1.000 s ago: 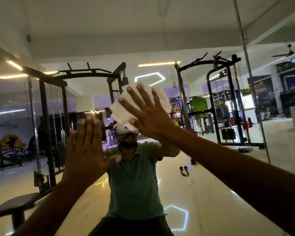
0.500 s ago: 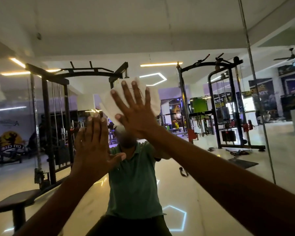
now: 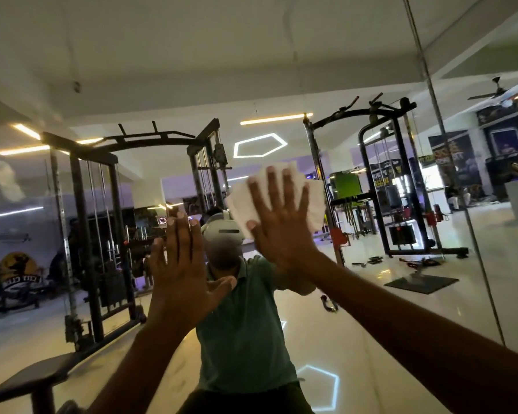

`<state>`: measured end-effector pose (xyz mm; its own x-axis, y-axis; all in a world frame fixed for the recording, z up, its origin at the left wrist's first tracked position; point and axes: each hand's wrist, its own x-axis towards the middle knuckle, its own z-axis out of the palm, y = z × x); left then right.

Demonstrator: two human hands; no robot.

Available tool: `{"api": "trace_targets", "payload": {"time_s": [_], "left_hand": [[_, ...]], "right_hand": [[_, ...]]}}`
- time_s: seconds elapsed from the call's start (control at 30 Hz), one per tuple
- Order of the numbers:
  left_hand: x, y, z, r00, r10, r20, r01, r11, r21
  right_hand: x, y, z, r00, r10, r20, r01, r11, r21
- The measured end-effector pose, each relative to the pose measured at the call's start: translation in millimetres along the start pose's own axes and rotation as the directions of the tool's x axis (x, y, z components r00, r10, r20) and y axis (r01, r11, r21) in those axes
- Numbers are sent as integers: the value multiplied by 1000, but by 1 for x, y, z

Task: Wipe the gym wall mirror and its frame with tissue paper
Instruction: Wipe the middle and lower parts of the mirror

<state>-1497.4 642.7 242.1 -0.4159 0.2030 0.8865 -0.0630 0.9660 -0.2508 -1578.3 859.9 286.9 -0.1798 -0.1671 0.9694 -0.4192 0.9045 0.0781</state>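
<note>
The wall mirror fills the view and reflects the gym and a person in a green shirt. My right hand lies flat with fingers spread, pressing a white wad of tissue paper against the glass just right of centre. My left hand is flat against the mirror a little lower and to the left, fingers straight and together, thumb out, holding nothing. A thin metal frame strip runs slantwise down the mirror at the right.
A smudge shows on the glass at the far left. Reflected in the mirror are black cable machines, a bench at the lower left and a shiny floor.
My right hand slid the tissue left across the glass, then back to the right. My left hand stayed flat on the mirror.
</note>
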Motion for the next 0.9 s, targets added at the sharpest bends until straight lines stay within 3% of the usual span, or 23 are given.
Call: {"api": "trace_targets", "payload": {"time_s": [0.13,0.2,0.27,0.33,0.43,0.5,0.57,0.67,0.7,0.8,0.9], "left_hand": [[-1,-2,-1,1000,7,-1,-7,1000,7],[-1,-3,1,1000,12,-11,-13,1000,-11],[0,-6,4,1000,29,-8,-29,1000,-8],[1,-8,6,999,39,0,-39,999,-7],[2,-7,9,999,36,-20,-37,999,-19],[2,-7,10,999,38,-36,-39,999,-17],[1,-7,9,998,41,-45,-42,999,-22],[1,-8,8,998,46,-33,-47,999,-14],[1,-9,8,998,50,-25,-50,999,-15],[1,-10,8,999,36,-3,-36,999,-34],[1,-9,7,1000,22,2,-22,999,-38]], "right_hand": [[-22,3,-2,915,-393,93,396,918,-14],[-32,36,-6,872,-470,134,481,874,-65],[-38,72,-12,922,-369,114,377,924,-57],[-38,88,-11,991,-124,50,124,992,-4],[-36,37,2,969,239,-67,-237,971,47],[-33,-7,10,983,176,-46,-174,984,45],[-32,-24,13,999,-32,-12,32,999,39],[-22,11,5,956,-290,44,289,957,21],[-19,28,2,948,-316,45,315,949,12],[-17,66,-6,995,-102,5,102,995,11],[-14,44,-5,985,172,-31,-170,984,57]]}}
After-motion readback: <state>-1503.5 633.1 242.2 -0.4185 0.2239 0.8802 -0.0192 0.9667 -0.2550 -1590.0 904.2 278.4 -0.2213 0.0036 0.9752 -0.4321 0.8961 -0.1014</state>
